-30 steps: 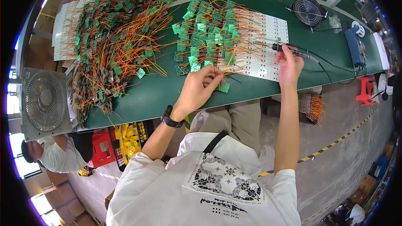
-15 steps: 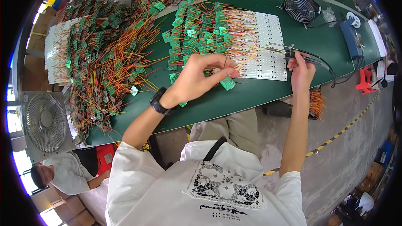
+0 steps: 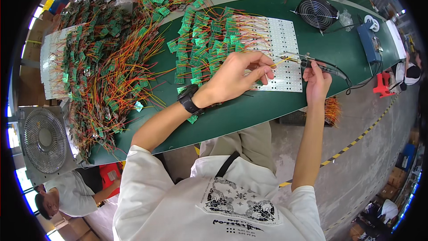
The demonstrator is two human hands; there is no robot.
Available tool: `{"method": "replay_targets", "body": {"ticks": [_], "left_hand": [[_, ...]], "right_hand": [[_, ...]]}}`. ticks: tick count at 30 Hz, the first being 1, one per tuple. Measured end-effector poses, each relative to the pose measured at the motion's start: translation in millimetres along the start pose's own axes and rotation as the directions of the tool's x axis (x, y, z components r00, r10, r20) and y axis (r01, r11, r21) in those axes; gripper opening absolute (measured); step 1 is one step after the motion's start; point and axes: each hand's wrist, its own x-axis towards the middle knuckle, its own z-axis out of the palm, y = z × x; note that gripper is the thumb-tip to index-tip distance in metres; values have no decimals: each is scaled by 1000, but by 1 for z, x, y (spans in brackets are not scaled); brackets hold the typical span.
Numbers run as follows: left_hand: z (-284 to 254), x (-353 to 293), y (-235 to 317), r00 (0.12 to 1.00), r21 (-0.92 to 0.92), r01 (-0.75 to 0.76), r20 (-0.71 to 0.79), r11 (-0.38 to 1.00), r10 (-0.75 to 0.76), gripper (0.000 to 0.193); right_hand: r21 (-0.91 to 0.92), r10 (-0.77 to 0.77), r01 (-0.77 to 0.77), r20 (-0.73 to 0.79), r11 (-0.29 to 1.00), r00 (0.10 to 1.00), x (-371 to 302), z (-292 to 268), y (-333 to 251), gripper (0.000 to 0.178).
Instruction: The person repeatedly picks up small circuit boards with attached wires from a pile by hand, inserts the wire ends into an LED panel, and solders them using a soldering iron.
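Soldering iron (image 3: 306, 63), gripped in the right hand (image 3: 317, 82) at the three-o'clock edge of a perforated white board (image 3: 287, 79), points along its long axis between nine and ten o'clock, the left hand (image 3: 249, 73) pinching a yellow wire (image 3: 281, 63) angled toward two o'clock near the tip, black fan (image 3: 317, 12) beyond at twelve.

Left hand (image 3: 240, 76): pinches a yellow wire (image 3: 281, 62) over the plate (image 3: 286, 82).
Right hand (image 3: 317, 82): grips the iron (image 3: 306, 63), tip near the wire; contact unclear.
Boards (image 3: 196, 53): green, in rows, left of the plate.
Heap (image 3: 102, 76): boards and wires, far left.
Fans (image 3: 317, 11): 2, black and grey.
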Motion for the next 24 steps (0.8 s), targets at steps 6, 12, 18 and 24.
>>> {"method": "replay_targets", "body": {"ticks": [6,12,18,24], "left_hand": [[-4,0,0,985,365,-91,172,927,29,12],[3,0,-42,954,752,-297,205,589,220,12],[1,1,-48,964,763,-259,164,593,210,13],[-1,0,-54,963,740,-262,163,619,213,13]], "right_hand": [[-27,-6,6,-10,1000,1000,0,0,1,20],[-66,-13,14,8,998,1000,0,4,0,19],[-80,65,-59,78,995,995,2,4,-6,20],[-220,17,27,196,975,980,-3,-12,-7,22]]}}
